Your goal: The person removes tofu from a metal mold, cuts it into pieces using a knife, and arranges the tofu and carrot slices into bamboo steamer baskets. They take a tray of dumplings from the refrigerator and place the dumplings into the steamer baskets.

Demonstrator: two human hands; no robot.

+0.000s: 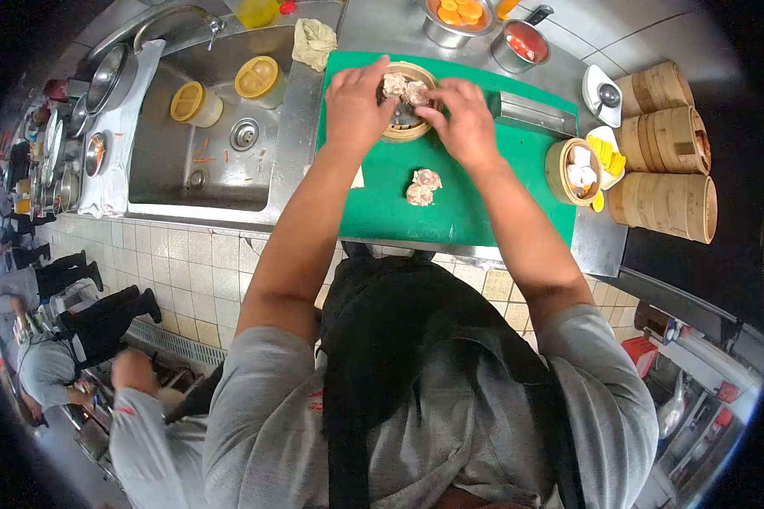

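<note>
On a green cutting board (pixel 484 216) stands a small round bamboo steamer (pixel 409 134) with several pale, lumpy meat dumplings (pixel 394 83) in its far part. My left hand (pixel 356 106) curls over the left rim, its thumb inside the basket. From the right, my right hand (pixel 465 120) reaches over the opposite rim, thumb and fingers closed around a dumpling (pixel 416 93). The fingertips partly hide that contact. Nearer to me, a small cluster of similar dumplings (pixel 423 187) lies directly on the board. A pale flat piece (pixel 358 179) shows beside my left forearm.
Left is a steel sink (pixel 165 170) holding two yellow-lidded tubs (pixel 197 106). Right are a steamer of white pieces (pixel 557 172), a metal trough (pixel 535 116) and stacked bamboo steamers (pixel 664 208). Bowls of orange slices (pixel 446 32) and red contents (pixel 519 58) stand behind. Co-workers (pixel 51 365) stand left.
</note>
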